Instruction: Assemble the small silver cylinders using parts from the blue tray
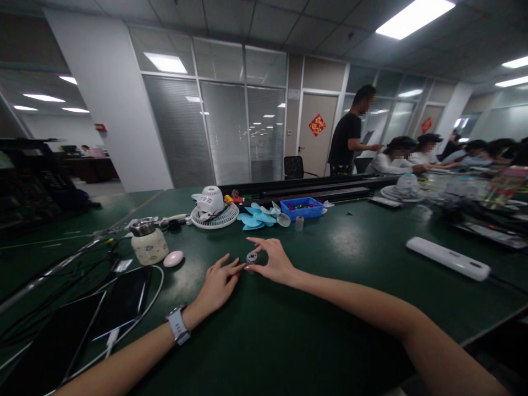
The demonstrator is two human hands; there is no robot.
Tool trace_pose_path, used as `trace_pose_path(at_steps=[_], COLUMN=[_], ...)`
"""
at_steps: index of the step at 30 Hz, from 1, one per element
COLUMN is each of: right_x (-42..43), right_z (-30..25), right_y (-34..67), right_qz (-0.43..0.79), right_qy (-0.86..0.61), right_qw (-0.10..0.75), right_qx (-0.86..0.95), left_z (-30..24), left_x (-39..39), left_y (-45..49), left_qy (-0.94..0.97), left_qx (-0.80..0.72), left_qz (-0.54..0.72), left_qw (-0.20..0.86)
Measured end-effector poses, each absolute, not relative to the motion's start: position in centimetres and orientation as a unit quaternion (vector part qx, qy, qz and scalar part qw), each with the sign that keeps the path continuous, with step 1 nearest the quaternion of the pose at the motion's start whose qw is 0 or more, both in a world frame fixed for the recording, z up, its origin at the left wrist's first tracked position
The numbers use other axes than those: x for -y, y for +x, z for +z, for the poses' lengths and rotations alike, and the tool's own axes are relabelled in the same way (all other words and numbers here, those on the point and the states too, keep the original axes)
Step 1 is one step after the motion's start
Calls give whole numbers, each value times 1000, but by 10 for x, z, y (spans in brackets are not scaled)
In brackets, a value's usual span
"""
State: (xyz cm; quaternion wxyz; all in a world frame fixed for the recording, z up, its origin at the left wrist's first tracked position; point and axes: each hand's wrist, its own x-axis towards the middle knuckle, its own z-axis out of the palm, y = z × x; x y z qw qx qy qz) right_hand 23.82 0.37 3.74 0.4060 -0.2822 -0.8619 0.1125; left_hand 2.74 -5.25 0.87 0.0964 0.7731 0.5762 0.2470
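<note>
On the dark green table, a little nearer to the near edge than to the far one, a small grey cylindrical part stands. The right hand holds it between thumb and forefinger, the fingers narrow around it, the other fingers spread loosely. The left hand lies flat just beside it, the fingers stretched out and open, their tips touching or almost touching the part; a watch is on that wrist. Toward the far edge stands a blue tray with small dark pieces inside, too small to tell what they are. Beside it lie light blue fan blades and a white fan housing. Near the left edge stands a cream jar with a metal lid, its content hidden.
</note>
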Motion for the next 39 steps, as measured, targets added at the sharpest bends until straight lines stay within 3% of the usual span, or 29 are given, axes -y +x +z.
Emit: trace_pose_path(at_steps=[7,14,24,27,30,35,39], right_x=[-77,-166,-172,-150,-109,-40,-27], right_z=[79,65,34,45,57,54,38], right_y=[323,397,401,385,345,256,212], right_qz=[6,-62,-24,-88,-136,-60,-4], right_qy=[-441,-627,-665,-632,-506,-243,-226], right_qw=[467,382,332,374,412,311,280], right_qx=[766,676,669,673,746,917,933], left_z=[19,19,17,16,12,10,11], left_x=[54,56,56,55,52,53,54], left_y=[31,33,35,35,33,32,33], left_qy=[729,739,748,725,694,675,675], left_qx=[-591,-582,-572,-584,-602,-608,-598], left_qz=[334,334,336,365,395,413,424], left_qw=[90,62,28,6,-23,-63,-83])
